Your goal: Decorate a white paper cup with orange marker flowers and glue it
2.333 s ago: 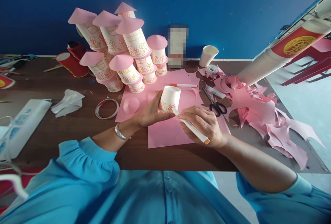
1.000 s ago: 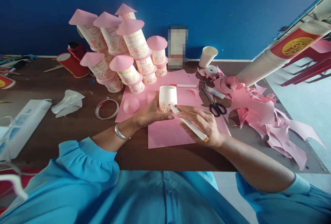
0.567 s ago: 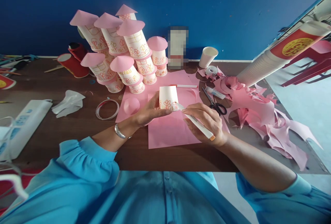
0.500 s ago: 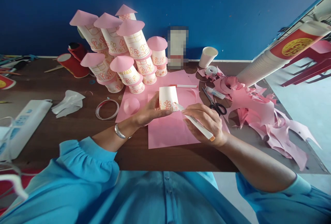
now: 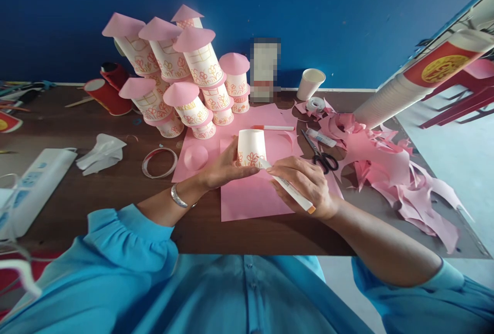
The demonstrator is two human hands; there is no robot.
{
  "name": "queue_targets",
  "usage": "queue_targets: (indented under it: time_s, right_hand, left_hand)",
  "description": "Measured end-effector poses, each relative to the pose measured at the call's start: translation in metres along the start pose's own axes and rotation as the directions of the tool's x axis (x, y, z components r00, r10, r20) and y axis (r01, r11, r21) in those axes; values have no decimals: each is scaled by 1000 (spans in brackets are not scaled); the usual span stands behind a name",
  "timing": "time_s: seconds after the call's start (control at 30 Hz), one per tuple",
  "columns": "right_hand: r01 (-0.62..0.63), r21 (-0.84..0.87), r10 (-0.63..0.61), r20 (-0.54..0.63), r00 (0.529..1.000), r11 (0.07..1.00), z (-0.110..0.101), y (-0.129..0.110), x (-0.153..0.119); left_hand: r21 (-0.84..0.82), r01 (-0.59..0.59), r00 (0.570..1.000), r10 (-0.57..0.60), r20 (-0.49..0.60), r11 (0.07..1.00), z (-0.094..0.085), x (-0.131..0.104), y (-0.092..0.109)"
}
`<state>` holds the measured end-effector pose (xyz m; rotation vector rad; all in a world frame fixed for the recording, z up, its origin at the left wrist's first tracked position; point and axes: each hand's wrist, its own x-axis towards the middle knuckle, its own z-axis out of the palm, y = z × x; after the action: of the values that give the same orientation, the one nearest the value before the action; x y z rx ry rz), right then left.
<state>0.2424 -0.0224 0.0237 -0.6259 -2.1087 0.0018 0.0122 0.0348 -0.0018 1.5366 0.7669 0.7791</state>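
Note:
Near the middle, my left hand point(image 5: 224, 168) holds a white paper cup point(image 5: 251, 143) from its left side and below, thumb along the lower edge. Red and orange flower drawings run around the lower part of the cup. My right hand point(image 5: 303, 183) grips a white marker point(image 5: 292, 194) with an orange end, its tip at the cup's lower right. Beneath both hands lie pink paper sheets point(image 5: 254, 200). A second marker point(image 5: 274, 128) rests on the pink paper just behind the cup. A small pink paper cone point(image 5: 196, 158) is left of the cup.
Decorated cups with pink cone roofs point(image 5: 200, 61) stand stacked at the back left. Scissors point(image 5: 324, 161), a glue tube point(image 5: 321, 137) and pink scraps point(image 5: 380, 154) lie right. A long cup stack point(image 5: 409, 87) leans there. Tape ring point(image 5: 159, 163) and power strip point(image 5: 36, 190) are left.
My right hand and its marker have shifted slightly left along the cup's lower edge. The cup has turned a little in my left hand.

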Motion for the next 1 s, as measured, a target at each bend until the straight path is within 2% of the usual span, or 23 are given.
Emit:
queue_targets:
  time_s: [0.27,0.7,1.0]
  right_hand:
    - [16,-15,-15,19,1000,1000,-1,-2,2]
    - [41,-18,-41,8,999,999,2,0,0]
    - [-9,-38,10,27,1000,999,1,0,-2]
  left_hand:
    - [45,9,1000,-9,4,999,-3,0,-7]
    - [35,15,1000,-15,6,999,2,0,-1]
    - [34,-6,999,4,41,999,1,1,1]
